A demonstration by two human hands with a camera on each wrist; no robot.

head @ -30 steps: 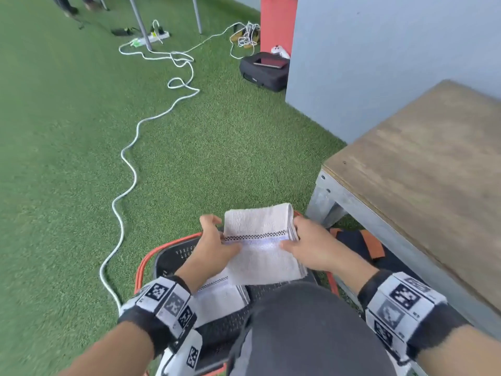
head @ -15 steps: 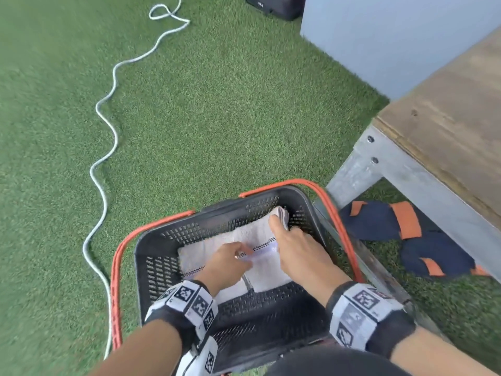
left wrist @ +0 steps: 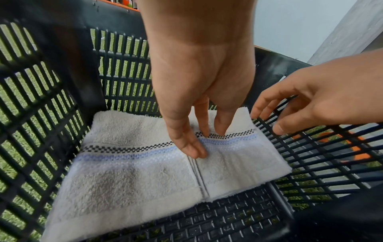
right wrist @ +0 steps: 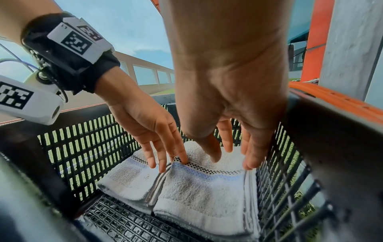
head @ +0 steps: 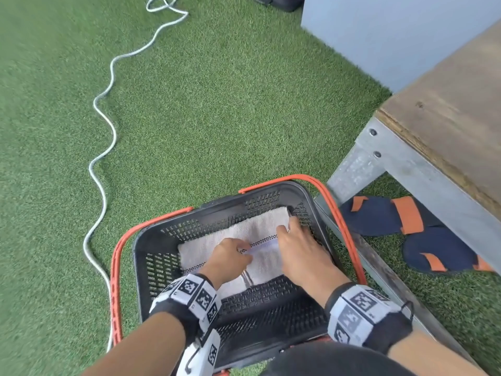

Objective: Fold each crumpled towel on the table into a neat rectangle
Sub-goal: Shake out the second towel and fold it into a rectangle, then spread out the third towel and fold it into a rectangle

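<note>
Chg vs. prior frames: folded towel (head: 267, 241), held up between both hands over the basket one sec ago, now lies in the basket (head: 311, 198), set down on the right of another folded towel (head: 193, 252); head view has dropped to look into the basket.

Item: folded towel, white terry, checked black band w/ pale blue stripe across. Neat rectangle, several layers, stacked edges showing at its left side. Long axis runs away from the person, toward basket's far wall. Touching its neighbour, slight overlap at the seam; bands roughly line up.

L hand (left wrist: 192, 104): fingers straight, tips resting on the band at the seam between the two towels; grips nothing.
R hand (right wrist: 230, 114): fingers spread and relaxed, tips at the towel's far-right edge by the basket wall; holds nothing; contact w/ cloth unclear.

Relation for next move: towel sits directly under both hands, R hand nearer its outer edge, L at its inner edge. Judged: placement looks done, hands free to lift out.

Also: wooden table (head: 447, 109) to the right, white cable (head: 104, 123) on the green turf
</note>
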